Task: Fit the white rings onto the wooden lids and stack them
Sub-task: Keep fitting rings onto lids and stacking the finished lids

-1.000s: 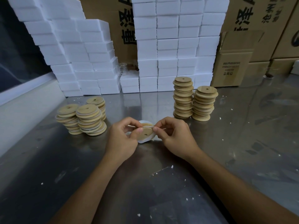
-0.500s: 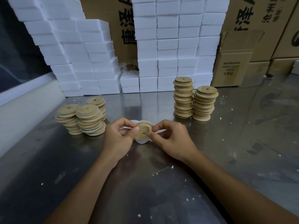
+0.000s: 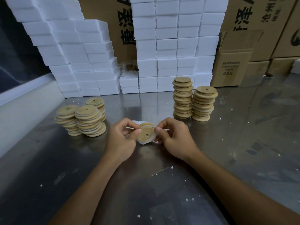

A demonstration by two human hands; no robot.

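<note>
Far centre carton (image 3: pixel 125 28): large black Chinese characters are showing, sideways and partly hidden; not readable with certainty.
Far right carton (image 3: pixel 240 18): similar large characters plus smaller ones are showing.
Small open box (image 3: pixel 231 69): tiny printed lines, too blurred to read.

Five stacks of wooden lids stand on the metal table (image 3: pixel 243 143): three to the left of the held lid (image 3: pixel 146 134), at (image 3: pixel 67 119), (image 3: pixel 88 121) and (image 3: pixel 97 108), and two to its right, at (image 3: pixel 182 98) and (image 3: pixel 203 103). Two hands hold that one lid: left hand (image 3: pixel 121 140), right hand (image 3: pixel 177 138).
</note>
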